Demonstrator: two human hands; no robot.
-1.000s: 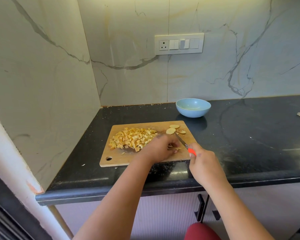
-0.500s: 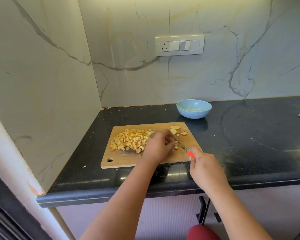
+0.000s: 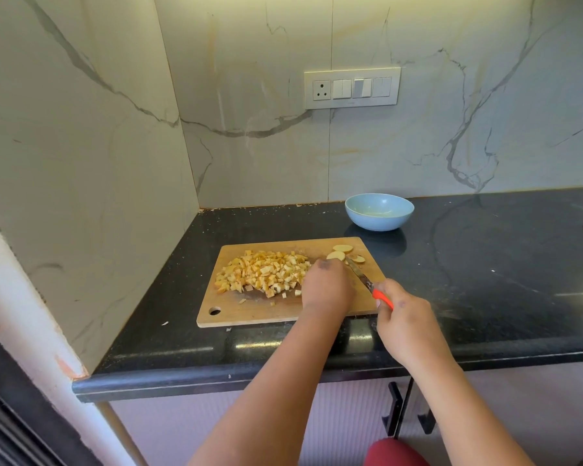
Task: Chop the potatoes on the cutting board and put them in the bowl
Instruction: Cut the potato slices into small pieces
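On the wooden cutting board (image 3: 249, 314), left hand (image 3: 325, 287) lies palm down near the right half, knuckles up, fingers curled under toward something I can't see; can't tell if it pins a potato piece or just rests. Right hand (image 3: 406, 317) grips the orange-handled knife (image 3: 367, 284), blade angled up-left, tip near the remaining potato slices (image 3: 342, 253) at the far right corner of the board. Diced potato pile (image 3: 266, 274) sits left-centre, touching or just beside the left hand. Blue bowl (image 3: 379, 211) stands on the black counter (image 3: 485, 264) behind the board, apart from it; it looks to hold no potato yet. Risks: blade runs just beside the left fingertips, which are hidden, so a slip on a thin round slice likely nicks them. Slices lie close to the board's far right edge; a push could send them onto the counter. Loose dice already sit at the pile's near side; a careless sweep to the bowl would scatter more.
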